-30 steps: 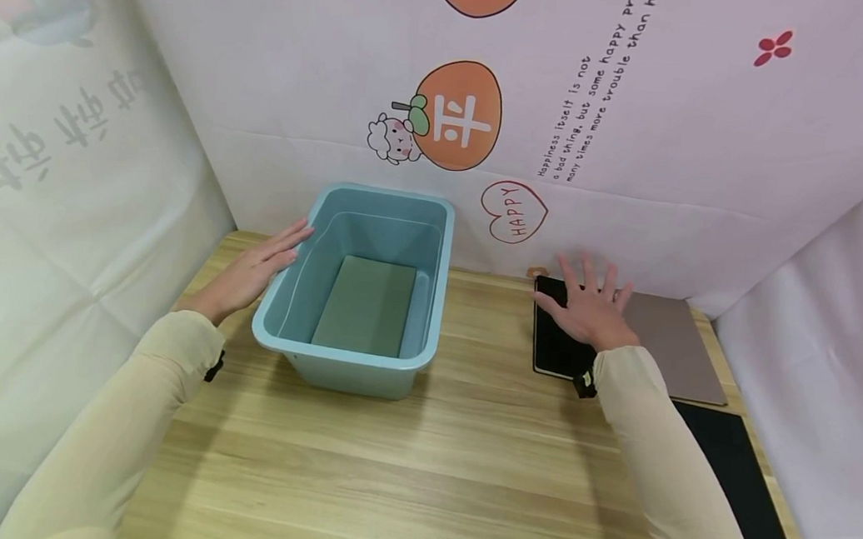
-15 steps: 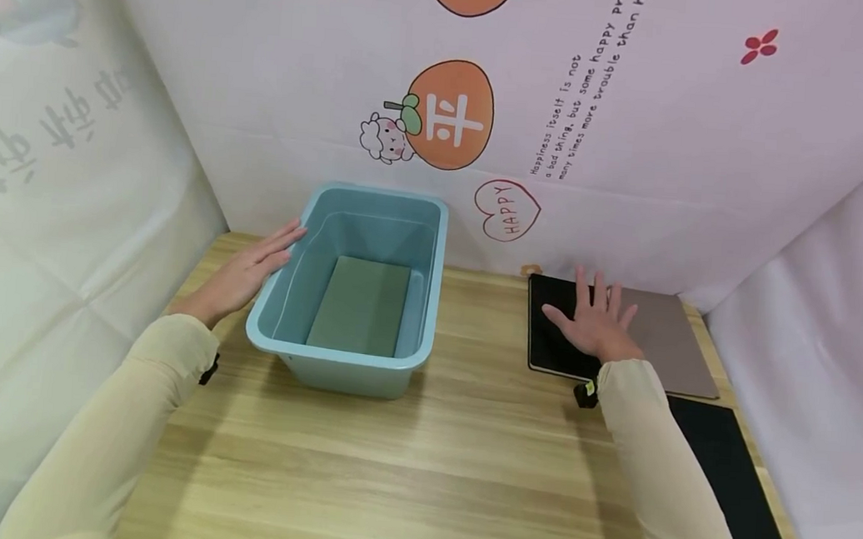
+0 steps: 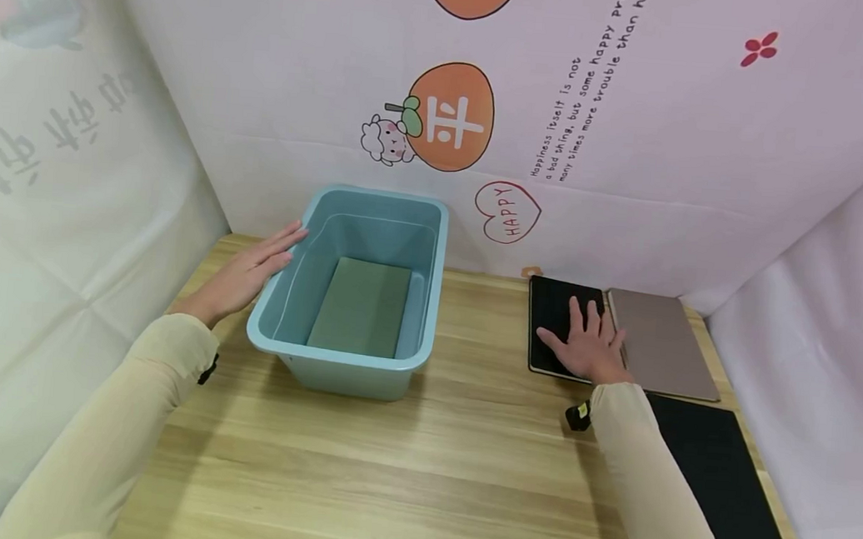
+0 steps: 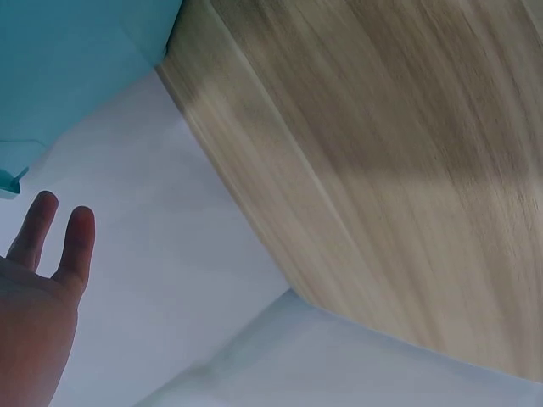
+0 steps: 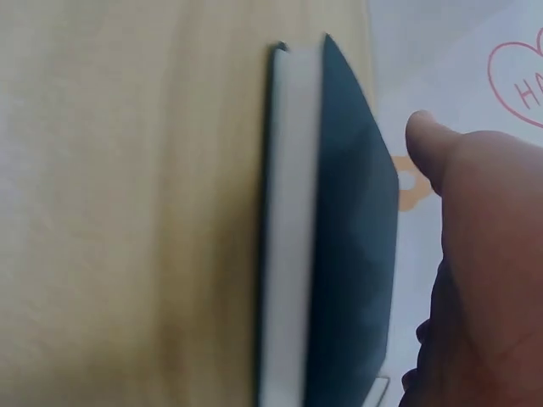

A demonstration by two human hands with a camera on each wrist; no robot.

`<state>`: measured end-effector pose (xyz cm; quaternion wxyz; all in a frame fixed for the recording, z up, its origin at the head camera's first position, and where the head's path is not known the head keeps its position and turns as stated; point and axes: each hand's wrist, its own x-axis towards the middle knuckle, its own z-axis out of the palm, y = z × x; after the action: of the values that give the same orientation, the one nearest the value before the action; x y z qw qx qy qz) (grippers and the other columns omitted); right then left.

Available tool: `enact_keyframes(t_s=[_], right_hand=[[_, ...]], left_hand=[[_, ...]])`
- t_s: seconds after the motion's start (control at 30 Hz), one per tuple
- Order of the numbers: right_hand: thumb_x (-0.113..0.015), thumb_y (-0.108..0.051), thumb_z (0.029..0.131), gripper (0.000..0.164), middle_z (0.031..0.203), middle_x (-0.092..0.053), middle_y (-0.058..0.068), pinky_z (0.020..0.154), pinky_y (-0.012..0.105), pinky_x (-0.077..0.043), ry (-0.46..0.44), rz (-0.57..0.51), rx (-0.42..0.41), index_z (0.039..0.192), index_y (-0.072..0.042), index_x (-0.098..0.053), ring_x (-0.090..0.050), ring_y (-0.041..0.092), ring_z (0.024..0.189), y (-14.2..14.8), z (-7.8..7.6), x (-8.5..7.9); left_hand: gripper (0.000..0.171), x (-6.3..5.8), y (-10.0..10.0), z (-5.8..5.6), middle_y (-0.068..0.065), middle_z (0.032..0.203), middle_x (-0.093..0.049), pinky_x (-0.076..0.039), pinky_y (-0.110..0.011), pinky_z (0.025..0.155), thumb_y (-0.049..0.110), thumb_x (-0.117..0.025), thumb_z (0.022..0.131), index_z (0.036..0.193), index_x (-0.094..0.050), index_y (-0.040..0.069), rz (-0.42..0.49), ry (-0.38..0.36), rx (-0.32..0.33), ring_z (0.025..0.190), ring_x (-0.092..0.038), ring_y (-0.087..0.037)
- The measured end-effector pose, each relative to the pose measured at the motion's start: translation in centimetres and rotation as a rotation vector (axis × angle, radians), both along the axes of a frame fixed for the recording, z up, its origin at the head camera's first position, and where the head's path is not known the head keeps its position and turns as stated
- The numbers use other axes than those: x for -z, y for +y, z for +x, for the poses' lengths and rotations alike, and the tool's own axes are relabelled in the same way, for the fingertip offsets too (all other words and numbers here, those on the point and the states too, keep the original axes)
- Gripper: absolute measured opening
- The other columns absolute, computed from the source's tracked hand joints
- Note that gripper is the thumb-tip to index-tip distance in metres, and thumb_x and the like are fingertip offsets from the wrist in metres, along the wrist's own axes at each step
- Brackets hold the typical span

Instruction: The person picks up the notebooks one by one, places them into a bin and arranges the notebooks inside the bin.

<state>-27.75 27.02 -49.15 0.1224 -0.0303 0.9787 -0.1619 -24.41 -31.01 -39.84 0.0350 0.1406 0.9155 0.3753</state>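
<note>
A blue-green plastic bin (image 3: 435,295) stands on the table, and my left hand (image 3: 239,281) rests its straight fingers along the left rim. Inside, a flat grey-green rectangle, like a notebook (image 3: 361,306), lies on the bottom. Over on the right, my right hand (image 3: 584,349) is spread flat over a small black notebook (image 3: 552,307), covering its lower right part. The right wrist view shows the thick white page edge of this notebook (image 5: 352,237), with the thumb raised beside its cover. In the left wrist view, two fingers of the left hand (image 4: 38,314) show near the bin.
Right beside the black notebook lies a larger taupe notebook (image 3: 662,344). Nearer the person, a big flat black rectangle (image 3: 725,482) lies partly under the right sleeve. White printed cloth (image 3: 635,150) walls in the wooden table (image 3: 416,486) at the back and both sides.
My right hand has drawn back toward the person over the black notebook, uncovering its top edge. The left hand stays at the bin's rim. The head view has shifted slightly.
</note>
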Motion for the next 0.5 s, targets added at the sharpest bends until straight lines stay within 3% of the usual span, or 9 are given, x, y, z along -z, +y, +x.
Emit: enact_keyframes(t_s=[0.23, 0.5], right_hand=[[-0.036, -0.077, 0.097, 0.105, 0.167, 0.02, 0.029, 0.117, 0.079, 0.006, -0.008, -0.032, 0.024, 0.164, -0.012, 0.011, 0.015, 0.06, 0.151, -0.4, 0.3, 1.2], [-0.046, -0.069, 0.098, 0.104, 0.164, 0.015, 0.037, 0.117, 0.078, -0.001, 0.005, -0.08, 0.074, 0.163, -0.001, -0.003, 0.01, 0.064, 0.149, 0.1, 0.4, 1.5]], left_hand=[[0.05, -0.2, 0.0, 0.0, 0.02, 0.171, -0.01, -0.01, -0.066, 0.126, 0.049, -0.034, 0.11, 0.159, -0.026, 0.045, -0.01, 0.006, 0.0, 0.162, -0.008, -0.026], [0.051, -0.4, 0.2, 0.1, 0.021, 0.171, -0.009, -0.01, -0.067, 0.126, 0.05, -0.034, 0.11, 0.16, -0.025, 0.044, -0.029, -0.002, 0.001, 0.162, -0.008, -0.027]])
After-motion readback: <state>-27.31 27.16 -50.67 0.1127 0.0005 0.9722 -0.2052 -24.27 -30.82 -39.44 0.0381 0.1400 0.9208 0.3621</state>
